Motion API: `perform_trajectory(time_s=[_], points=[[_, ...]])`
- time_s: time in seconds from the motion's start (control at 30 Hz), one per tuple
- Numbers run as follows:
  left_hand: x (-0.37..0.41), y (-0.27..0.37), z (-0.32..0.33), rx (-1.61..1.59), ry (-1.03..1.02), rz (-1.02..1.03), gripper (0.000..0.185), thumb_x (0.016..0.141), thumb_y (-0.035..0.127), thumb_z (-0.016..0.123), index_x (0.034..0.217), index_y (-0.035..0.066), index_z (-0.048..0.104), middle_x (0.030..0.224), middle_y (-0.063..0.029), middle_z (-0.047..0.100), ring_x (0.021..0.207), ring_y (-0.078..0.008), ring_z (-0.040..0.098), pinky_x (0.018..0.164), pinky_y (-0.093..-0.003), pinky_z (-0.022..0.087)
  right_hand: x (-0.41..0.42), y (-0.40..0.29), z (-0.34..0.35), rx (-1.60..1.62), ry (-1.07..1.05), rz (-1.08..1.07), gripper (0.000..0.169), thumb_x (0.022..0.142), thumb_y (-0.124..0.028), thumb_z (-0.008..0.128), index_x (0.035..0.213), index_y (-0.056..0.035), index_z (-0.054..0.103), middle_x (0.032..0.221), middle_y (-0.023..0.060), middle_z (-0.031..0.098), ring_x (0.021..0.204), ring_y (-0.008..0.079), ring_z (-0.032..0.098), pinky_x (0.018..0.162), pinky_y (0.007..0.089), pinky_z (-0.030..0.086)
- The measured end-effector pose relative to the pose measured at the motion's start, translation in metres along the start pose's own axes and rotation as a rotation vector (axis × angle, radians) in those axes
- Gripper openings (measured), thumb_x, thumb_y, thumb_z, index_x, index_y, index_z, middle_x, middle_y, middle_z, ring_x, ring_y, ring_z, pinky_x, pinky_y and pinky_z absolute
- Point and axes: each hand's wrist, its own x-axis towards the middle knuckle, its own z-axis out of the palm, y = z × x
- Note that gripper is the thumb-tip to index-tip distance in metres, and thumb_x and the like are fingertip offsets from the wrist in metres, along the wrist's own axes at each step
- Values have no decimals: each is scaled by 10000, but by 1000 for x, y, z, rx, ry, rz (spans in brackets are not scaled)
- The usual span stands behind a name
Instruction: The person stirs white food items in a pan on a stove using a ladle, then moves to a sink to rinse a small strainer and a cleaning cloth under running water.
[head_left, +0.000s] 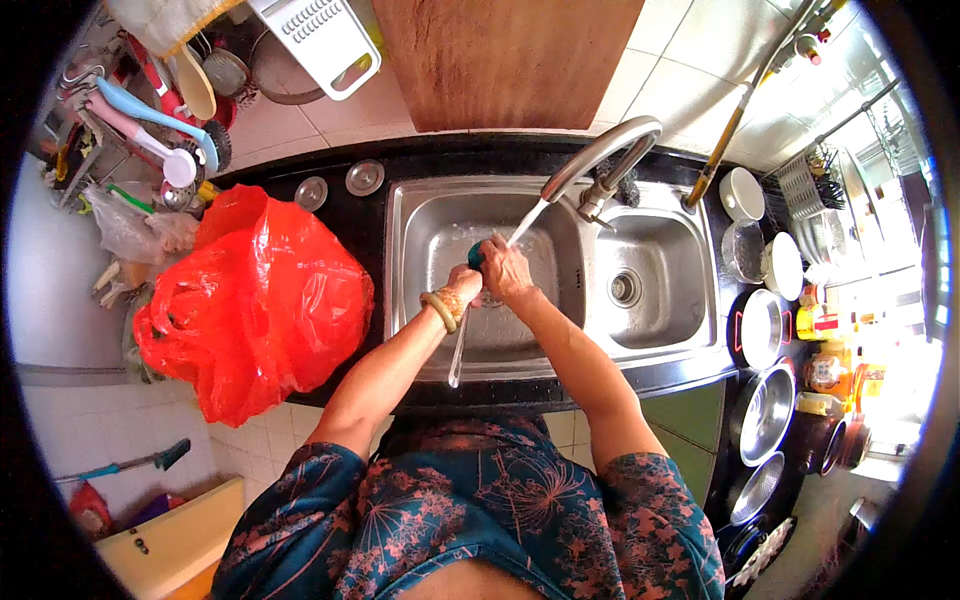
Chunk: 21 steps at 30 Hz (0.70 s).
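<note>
Over the large left basin (517, 330) of a stainless steel double sink, my two hands are close together. My left hand (466, 283) grips a slim, shiny utensil (458, 358), whose end sticks out below the wrist towards me. My right hand (506, 271) is curled around a small teal item (475, 255); whether this is a scrubbing pad or part of the utensil cannot be told. Water (526, 223) runs from the curved faucet (600, 154) onto my right hand. A bangle and a beaded bracelet circle my left wrist.
A large red plastic bag (262, 307) fills the counter at left. Two small metal lids (365, 178) lie behind it. The smaller basin (654, 285) is at right, beside bowls and pans (763, 412). A cutting board (510, 60) stands behind the sink; utensils (161, 120) hang upper left.
</note>
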Motion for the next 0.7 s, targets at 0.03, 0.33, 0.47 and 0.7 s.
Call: perform_trajectory(time_s=[0.03,0.33,0.47,0.7], points=[[2,2,0,-19,9,30,185,817,137,440,687,47,537,541,-82,515,441,-186,505,368,-338,380,2,3,-1,-78,-44,10,188,752,-97,591,932,-59,556,1017,165,537,907,385,582,770,443,504],[18,-15,-5,543,404,323,249,791,127,496,876,-76,612,827,-307,621,789,-447,626,683,-472,513,-29,37,-8,-33,0,394,211,761,-102,554,923,-48,678,989,203,622,924,348,621,798,394,508],[30,-12,-22,343,183,180,166,810,75,421,833,-5,565,643,-167,574,522,-298,565,454,-413,438,-23,16,-12,557,166,232,289,764,-92,613,1047,-44,649,1050,201,610,951,358,606,826,376,491],[-1,9,-12,-237,-207,-120,107,836,71,369,758,105,433,560,8,360,408,-94,322,345,-246,243,-9,5,-1,207,169,-188,279,789,-73,609,1064,-65,563,1035,174,561,908,388,587,757,451,498]])
